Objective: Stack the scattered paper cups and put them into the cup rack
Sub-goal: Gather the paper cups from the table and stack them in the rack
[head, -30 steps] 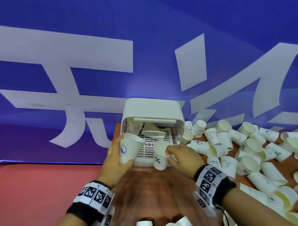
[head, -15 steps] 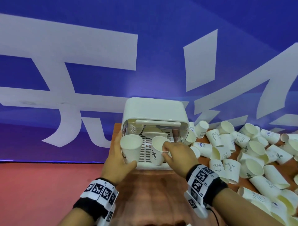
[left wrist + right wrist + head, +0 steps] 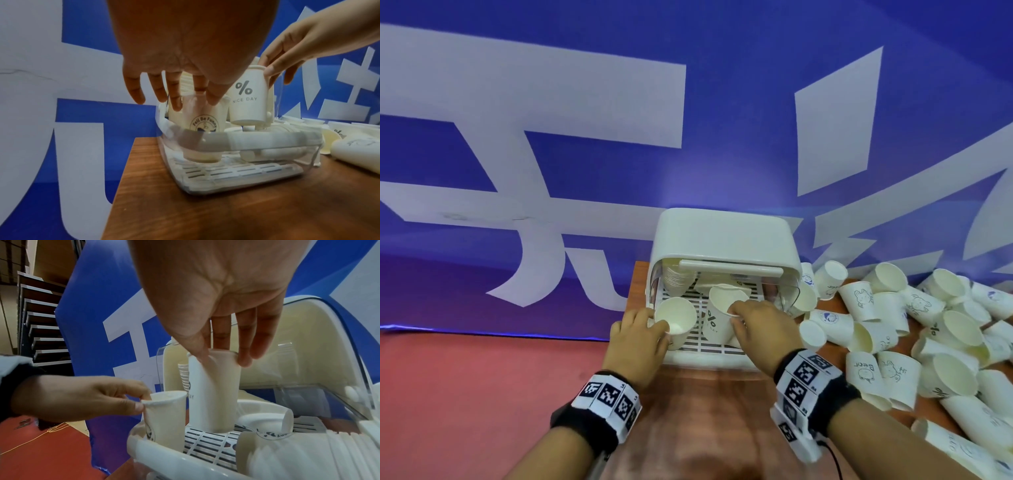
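Note:
The white cup rack (image 3: 726, 236) stands with its lid up, its slatted tray (image 3: 226, 177) showing. My left hand (image 3: 657, 325) pinches the rim of a paper cup (image 3: 676, 315) printed with a round logo (image 3: 205, 126); the cup stands upright in the tray's front left corner. My right hand (image 3: 732, 311) pinches the rim of a "% NICE DAY" cup (image 3: 246, 100), held upright over the tray's middle (image 3: 216, 394). A stack of cups (image 3: 676, 279) stands at the rack's back left. Another stack (image 3: 298, 456) lies on its side in the tray.
Several loose paper cups (image 3: 893, 325) lie scattered on the wooden table (image 3: 705, 428) right of the rack. A blue and white banner (image 3: 585, 137) rises right behind the rack. The table's left edge runs beside the rack, with red floor (image 3: 465, 394) below.
Both hands have moved forward with their cups, from in front of the rack to inside it. The left cup has come down into the front left corner.

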`<state>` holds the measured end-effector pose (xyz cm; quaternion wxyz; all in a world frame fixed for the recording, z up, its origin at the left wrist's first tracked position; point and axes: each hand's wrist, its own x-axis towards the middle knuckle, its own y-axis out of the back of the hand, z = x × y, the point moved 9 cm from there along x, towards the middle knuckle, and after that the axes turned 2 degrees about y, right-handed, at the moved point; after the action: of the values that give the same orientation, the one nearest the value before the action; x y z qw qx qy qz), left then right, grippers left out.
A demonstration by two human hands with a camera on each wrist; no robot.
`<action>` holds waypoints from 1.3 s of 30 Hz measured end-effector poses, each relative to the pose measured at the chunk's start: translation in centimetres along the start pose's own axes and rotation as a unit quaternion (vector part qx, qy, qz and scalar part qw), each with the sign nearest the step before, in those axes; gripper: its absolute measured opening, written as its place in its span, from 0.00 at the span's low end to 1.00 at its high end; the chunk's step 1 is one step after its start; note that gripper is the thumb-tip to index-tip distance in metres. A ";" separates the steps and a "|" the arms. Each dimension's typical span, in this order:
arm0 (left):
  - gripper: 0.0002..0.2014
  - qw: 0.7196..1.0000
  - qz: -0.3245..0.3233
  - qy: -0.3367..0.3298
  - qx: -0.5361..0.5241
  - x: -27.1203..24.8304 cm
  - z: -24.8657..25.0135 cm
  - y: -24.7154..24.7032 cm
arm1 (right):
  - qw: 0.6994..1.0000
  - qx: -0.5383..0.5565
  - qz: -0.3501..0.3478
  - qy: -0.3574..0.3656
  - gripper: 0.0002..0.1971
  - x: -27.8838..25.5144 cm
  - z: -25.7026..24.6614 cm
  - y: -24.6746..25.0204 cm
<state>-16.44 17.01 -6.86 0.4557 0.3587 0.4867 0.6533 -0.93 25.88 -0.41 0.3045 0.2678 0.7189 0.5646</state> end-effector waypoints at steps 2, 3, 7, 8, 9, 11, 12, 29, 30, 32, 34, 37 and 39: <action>0.05 0.999 -0.003 -0.001 0.033 0.0 -0.3 -0.7 | 1.000 -0.002 -0.012 -0.004 0.13 0.4 0.3 -0.3; 0.07 0.999 -0.006 0.002 0.054 0.0 -0.5 -1.1 | 1.000 -0.004 -0.015 -0.004 0.14 0.5 0.3 -0.4; 0.05 0.997 0.026 -0.003 0.075 -0.1 -0.7 -1.6 | 1.000 -0.004 -0.020 -0.004 0.14 0.8 0.4 -1.0; 0.04 0.997 0.031 -0.007 0.075 -0.2 -0.7 -1.6 | 1.000 -0.001 -0.021 -0.004 0.14 0.8 0.4 -1.2; 0.04 0.996 0.029 -0.010 0.080 -0.3 -0.7 -1.8 | 1.000 0.003 -0.022 -0.005 0.14 0.8 0.3 -1.3; 0.04 0.996 0.026 -0.021 0.086 -0.5 -0.6 -1.8 | 1.000 0.010 -0.022 -0.003 0.14 0.8 0.0 -1.6; 0.06 0.995 0.024 -0.028 0.089 -0.4 -0.5 -1.8 | 1.000 0.014 -0.019 0.000 0.14 0.8 -0.1 -1.7; 0.16 0.992 -0.050 -0.065 0.094 -0.9 0.3 -2.8 | 0.985 0.042 0.169 0.019 0.06 -1.3 -1.8 1.1; 0.18 0.993 -0.048 -0.066 0.086 -0.9 0.3 -2.7 | 0.983 0.045 0.177 0.027 0.07 -1.4 -2.2 1.2; 0.21 0.995 -0.043 -0.059 0.069 -1.2 0.1 -2.4 | 0.981 0.048 0.180 0.047 0.10 -1.6 -3.2 1.0; 0.23 0.998 -0.038 -0.036 0.046 -1.8 -0.4 -2.0 | 0.979 0.058 0.180 0.072 0.13 -1.9 -4.2 0.6; 0.24 1.000 -0.003 -0.005 0.009 -3.0 -1.3 -1.1 | 0.977 0.080 0.168 0.108 0.11 -1.6 -5.6 -0.2; 0.27 1.000 0.004 0.013 -0.021 -3.8 -2.0 -0.7 | 0.980 0.081 0.143 0.114 0.07 -1.2 -6.2 -0.9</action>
<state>-16.81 12.87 -8.13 0.4538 0.3424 0.4775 0.6699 -4.78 20.78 -0.05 0.1139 0.3256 0.7464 0.5691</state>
